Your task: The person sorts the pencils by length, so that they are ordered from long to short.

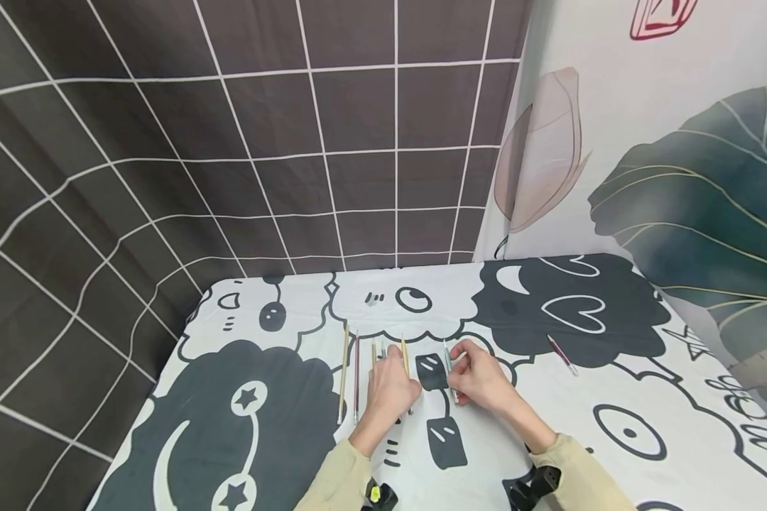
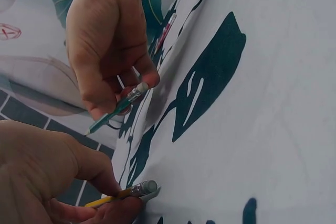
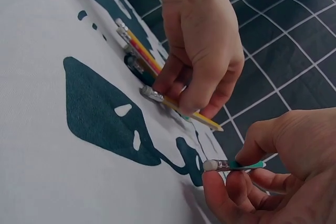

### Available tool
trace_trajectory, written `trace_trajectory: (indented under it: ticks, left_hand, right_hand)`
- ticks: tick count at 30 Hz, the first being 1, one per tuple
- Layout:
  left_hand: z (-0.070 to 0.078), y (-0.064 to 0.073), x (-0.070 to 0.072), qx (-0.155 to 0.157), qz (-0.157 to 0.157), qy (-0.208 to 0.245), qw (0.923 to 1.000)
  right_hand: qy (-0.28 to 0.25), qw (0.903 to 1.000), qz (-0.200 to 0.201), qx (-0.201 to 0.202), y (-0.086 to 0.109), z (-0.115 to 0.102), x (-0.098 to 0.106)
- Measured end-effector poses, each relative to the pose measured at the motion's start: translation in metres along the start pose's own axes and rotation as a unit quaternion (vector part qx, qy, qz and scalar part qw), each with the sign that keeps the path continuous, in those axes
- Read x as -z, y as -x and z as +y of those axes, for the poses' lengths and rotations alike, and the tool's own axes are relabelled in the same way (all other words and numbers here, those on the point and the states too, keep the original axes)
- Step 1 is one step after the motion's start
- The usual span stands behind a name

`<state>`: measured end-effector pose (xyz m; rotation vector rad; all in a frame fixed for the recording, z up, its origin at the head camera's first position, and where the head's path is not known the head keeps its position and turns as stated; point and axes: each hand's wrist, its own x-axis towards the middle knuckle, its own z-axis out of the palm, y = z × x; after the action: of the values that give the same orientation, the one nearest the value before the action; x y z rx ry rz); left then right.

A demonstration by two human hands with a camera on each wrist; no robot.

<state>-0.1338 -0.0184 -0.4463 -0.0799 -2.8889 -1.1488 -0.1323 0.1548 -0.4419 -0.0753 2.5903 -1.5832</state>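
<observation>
My left hand (image 1: 386, 389) pinches a yellow pencil (image 1: 405, 355) between thumb and fingers. Its eraser end (image 2: 149, 187) points toward me, close over the cloth in the left wrist view. To the right, my right hand (image 1: 482, 380) holds a green pencil (image 2: 109, 117) between thumb and fingertips, its white eraser (image 3: 210, 165) toward me. Left of my left hand lie a golden-yellow pencil (image 1: 344, 376) and a dark red pencil (image 1: 356, 380), roughly side by side. Another yellow pencil (image 1: 373, 353) shows partly behind the left hand, which hides the rest.
A red pencil (image 1: 561, 355) lies slanted on its own to the right. The black-and-white patterned cloth (image 1: 486, 454) covers the surface. A dark gridded curtain (image 1: 262, 142) hangs behind and to the left, and a leaf-patterned white curtain (image 1: 613, 135) hangs at the right.
</observation>
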Motion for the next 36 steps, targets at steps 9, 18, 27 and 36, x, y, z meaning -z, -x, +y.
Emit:
trace_trajectory:
  ticks: [9,18,27,36]
  left_hand:
    - [0.001,0.0,-0.002,-0.006,-0.001,-0.01,0.9999]
    - [-0.001,0.0,-0.003,-0.015,0.0,-0.042,0.999]
    - [-0.001,0.0,-0.001,-0.031,-0.01,-0.058,0.9978]
    - [-0.001,0.0,0.0,-0.034,-0.013,-0.064,0.9973]
  right_hand:
    - [0.004,0.9999,-0.005,0.009,-0.002,-0.004,-0.009]
    - [0.027,0.9995,0.007,0.017,-0.004,-0.005,-0.019]
    - [0.036,0.9992,0.004,0.016,-0.005,-0.006,-0.024]
    - [0.031,0.999,-0.025,0.02,-0.008,-0.009,-0.031]
